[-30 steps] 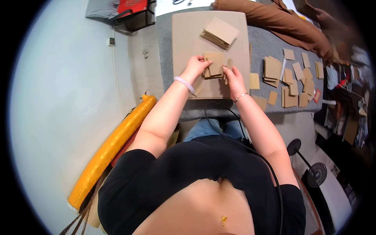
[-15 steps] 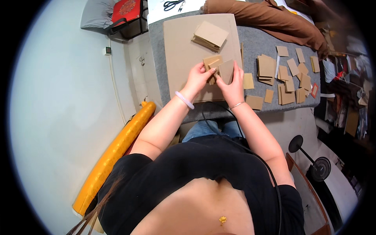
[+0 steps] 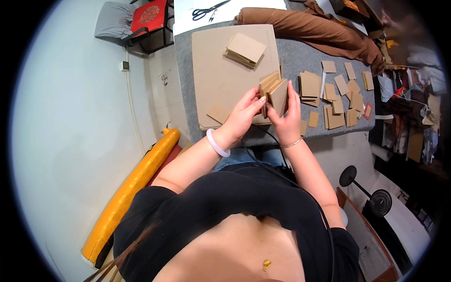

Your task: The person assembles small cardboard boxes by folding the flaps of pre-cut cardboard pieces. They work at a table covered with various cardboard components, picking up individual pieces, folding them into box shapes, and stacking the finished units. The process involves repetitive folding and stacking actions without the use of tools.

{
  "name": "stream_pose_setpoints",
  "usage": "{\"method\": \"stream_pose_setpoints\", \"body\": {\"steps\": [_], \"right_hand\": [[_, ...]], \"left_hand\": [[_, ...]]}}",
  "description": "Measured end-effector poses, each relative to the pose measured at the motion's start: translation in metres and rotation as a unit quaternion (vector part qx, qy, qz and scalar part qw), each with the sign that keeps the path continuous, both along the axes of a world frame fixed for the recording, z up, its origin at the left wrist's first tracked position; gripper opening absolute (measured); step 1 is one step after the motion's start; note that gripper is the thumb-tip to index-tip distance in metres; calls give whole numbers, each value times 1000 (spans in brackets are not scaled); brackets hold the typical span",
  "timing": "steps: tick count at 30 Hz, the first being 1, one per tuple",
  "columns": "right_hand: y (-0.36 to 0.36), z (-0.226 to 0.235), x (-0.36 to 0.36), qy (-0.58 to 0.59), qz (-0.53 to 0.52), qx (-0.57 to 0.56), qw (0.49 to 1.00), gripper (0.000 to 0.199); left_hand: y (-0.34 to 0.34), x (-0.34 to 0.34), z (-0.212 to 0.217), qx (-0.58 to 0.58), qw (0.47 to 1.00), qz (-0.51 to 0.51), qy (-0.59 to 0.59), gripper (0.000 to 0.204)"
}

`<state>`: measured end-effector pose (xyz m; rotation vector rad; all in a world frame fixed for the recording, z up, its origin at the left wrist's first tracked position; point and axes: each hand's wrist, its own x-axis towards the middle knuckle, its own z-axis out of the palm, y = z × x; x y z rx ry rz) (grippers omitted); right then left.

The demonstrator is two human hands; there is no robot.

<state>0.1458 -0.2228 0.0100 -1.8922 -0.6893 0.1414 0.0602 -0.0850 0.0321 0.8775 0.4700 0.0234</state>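
Several small rectangular cardboard pieces (image 3: 278,96) are gripped together in a loose, fanned bundle between my two hands, above the near right part of a large flat cardboard sheet (image 3: 211,70). My left hand (image 3: 245,113) closes on the bundle's left side, thumb and fingers pinching it. On the other side my right hand (image 3: 287,115) is wrapped round it, thumb in front and fingers along the right edge. One loose cardboard piece (image 3: 217,113) lies on the sheet by my left wrist. Farther back on the sheet rests a stack of cardboard pieces (image 3: 246,48).
To the right on the grey felt-covered table (image 3: 185,89) are another cardboard stack (image 3: 310,85) and several scattered pieces (image 3: 335,120). A brown fabric roll (image 3: 300,30) lies behind, with black scissors (image 3: 202,12) at the far left. A black cable (image 3: 268,134) hangs by the near edge.
Both hands have shifted right with the cardboard bundle, which is now tilted more upright. The loose piece near my left wrist has come into sight. The whole view has moved slightly.
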Motion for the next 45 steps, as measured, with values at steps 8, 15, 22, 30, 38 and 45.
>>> {"method": "stream_pose_setpoints", "body": {"steps": [8,15,22,30,38,45], "right_hand": [[-16,2,6,396,39,178,900,67],[-20,8,0,508,6,238,828,53],[-21,34,-9,499,0,258,827,50],[-33,57,-26,403,0,250,880,62],[-49,69,-35,331,-61,293,895,65],[-64,49,-42,73,-166,9,983,78]], "left_hand": [[-1,8,11,107,992,-55,-25,58],[-13,12,26,85,996,-19,10,68],[-18,12,27,63,996,-38,-53,77],[-38,9,30,140,986,-17,-83,67],[-58,4,39,84,979,-76,-167,62],[-80,-6,35,-105,991,-41,-71,58]]}}
